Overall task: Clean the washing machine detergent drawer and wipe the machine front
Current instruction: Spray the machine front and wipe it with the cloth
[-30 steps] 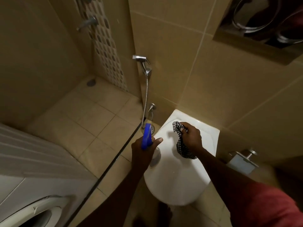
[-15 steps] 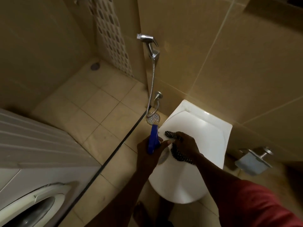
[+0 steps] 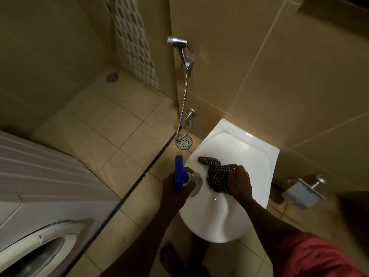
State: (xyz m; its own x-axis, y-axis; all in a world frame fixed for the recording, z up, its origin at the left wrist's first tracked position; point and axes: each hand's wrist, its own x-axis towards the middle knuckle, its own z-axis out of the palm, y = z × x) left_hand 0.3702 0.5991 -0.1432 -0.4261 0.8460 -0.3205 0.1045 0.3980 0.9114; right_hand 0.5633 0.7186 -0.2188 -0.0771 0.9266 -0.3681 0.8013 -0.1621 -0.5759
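Two hands worked over one closed white toilet lid [image 3: 235,154]. The left hand [image 3: 175,188] was wrapped around one spray bottle [image 3: 179,172] with a blue head, held at the lid's left edge. The right hand [image 3: 240,181] pressed one checkered cloth [image 3: 216,174] flat onto the lid, fingers gripping its bunched end. One washing machine [image 3: 46,208] stood at lower left, well apart from both hands, its round door [image 3: 38,250] partly in view.
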